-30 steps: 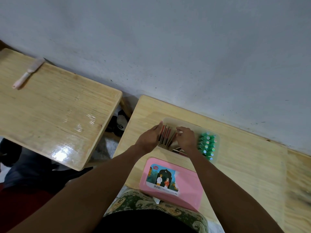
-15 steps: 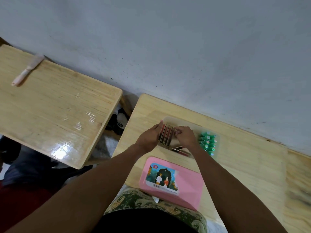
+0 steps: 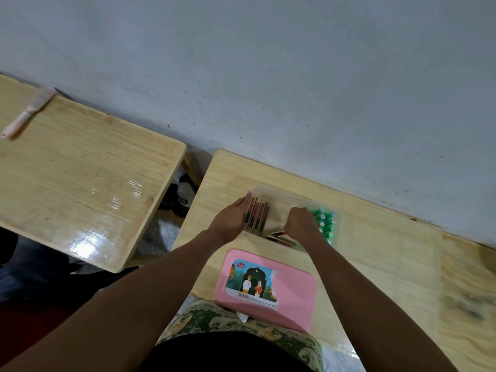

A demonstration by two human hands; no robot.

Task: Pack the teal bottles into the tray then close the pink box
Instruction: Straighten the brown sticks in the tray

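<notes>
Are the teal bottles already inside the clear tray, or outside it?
Inside. The teal bottles stand packed in rows at the right end of the clear tray, within its rim, beside the right hand.

Bare forearms, no sleeves; green cloth with cream paisley print (image 3: pixel 214 322) at lap, black garment (image 3: pixel 228 353) below it.

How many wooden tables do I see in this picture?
2. One table is at the left, with a pink tool on it. The other table is at the right, under the tray and pink box.
</notes>
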